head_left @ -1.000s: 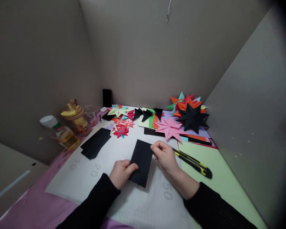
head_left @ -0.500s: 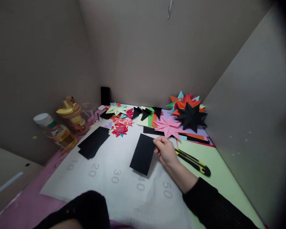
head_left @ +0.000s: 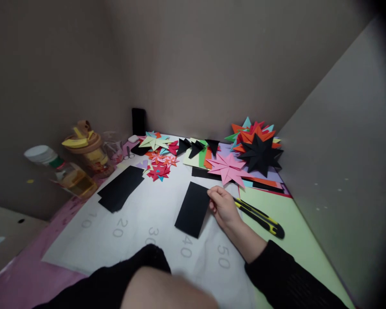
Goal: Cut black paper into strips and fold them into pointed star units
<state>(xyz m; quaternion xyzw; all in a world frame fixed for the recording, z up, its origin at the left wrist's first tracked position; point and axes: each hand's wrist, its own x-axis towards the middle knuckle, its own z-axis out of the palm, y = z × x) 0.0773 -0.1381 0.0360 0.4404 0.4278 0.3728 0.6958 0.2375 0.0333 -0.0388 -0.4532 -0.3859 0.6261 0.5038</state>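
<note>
Between its thumb and fingers, my right hand point(head_left: 223, 206) pinches the right edge of a black paper rectangle point(head_left: 193, 210). The paper is held over the white sheet with printed numbers point(head_left: 138, 240). Very near the camera, at the bottom, my left hand point(head_left: 167, 289) is blurred below a black sleeve; its fingers do not show. To the left lies a small stack of black paper rectangles point(head_left: 121, 189). A yellow and black utility knife point(head_left: 260, 218) rests just right of my right hand.
Behind are folded black pieces point(head_left: 197, 149), a pink paper star point(head_left: 228, 168), a black paper star point(head_left: 260, 156) and several small coloured stars point(head_left: 158, 171). At the left stand a bottle with amber liquid point(head_left: 77, 179) and a lidded cup point(head_left: 94, 154). Grey walls point(head_left: 196, 73) enclose the table.
My left arm has swung up and right at the bottom, showing more bare skin. My right hand keeps its pinch on the black paper, nearly still. The view has shifted slightly.
</note>
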